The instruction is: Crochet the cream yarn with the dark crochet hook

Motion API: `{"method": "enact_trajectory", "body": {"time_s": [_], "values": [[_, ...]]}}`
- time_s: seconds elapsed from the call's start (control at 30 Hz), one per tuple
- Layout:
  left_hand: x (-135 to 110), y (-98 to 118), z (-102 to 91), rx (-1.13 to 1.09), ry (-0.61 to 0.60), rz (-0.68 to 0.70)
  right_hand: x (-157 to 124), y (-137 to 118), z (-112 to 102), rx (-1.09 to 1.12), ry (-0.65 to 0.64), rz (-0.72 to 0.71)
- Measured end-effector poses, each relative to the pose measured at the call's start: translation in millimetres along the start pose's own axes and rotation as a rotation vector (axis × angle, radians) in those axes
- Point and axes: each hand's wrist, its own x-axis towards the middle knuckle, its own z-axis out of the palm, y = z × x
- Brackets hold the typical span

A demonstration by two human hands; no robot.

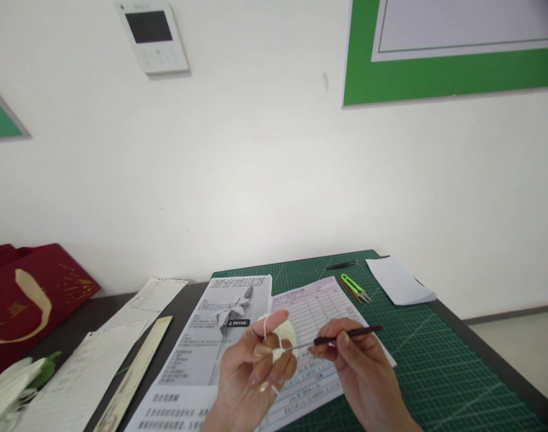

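My left hand [251, 369] pinches a small white piece of crochet [278, 353] between thumb and fingers. White yarn [265, 329] loops over its raised index finger and passes down through the lower fingers. A dark-handled crochet hook [348, 334] is gripped in my right hand [361, 369], its thin metal shaft pointing left into the crochet piece. Behind the left fingers sits a round white shape [287, 333], partly hidden, perhaps a ball of yarn. Both hands are above a printed table sheet [319, 312] and a page with a flower picture [202, 336].
A green cutting mat [418, 354] covers the right of the dark table. Green thread snips [352, 287], black tweezers [342, 264] and white paper [400, 280] lie toward the back. On the left are a ruler [137, 372], handwritten sheets [94, 366], a red bag [35, 294] and white-green pieces [17, 384].
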Motion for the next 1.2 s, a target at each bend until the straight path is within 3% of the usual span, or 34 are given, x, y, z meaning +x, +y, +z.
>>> {"method": "enact_trajectory", "body": {"time_s": [0.13, 0.23, 0.67, 0.97, 1.2], "values": [[-1, -2, -4.5, 0.213, 0.029, 0.05, 4, 3, 1, 0.188, 0.047, 0.208], [-1, -4, -7.7, 0.395, 0.052, 0.088, 5, 8, 0, 0.218, 0.064, 0.277], [-2, -6, -6.1, 0.372, 0.034, -0.005, 3, 8, 9, 0.15, 0.075, 0.194], [-1, -11, -11.2, 0.457, -0.055, 0.095, 4, 8, 8, 0.192, 0.105, 0.172], [-2, -12, -9.0, 0.412, -0.001, 0.086, 4, 8, 8, 0.24, 0.096, 0.18]]}}
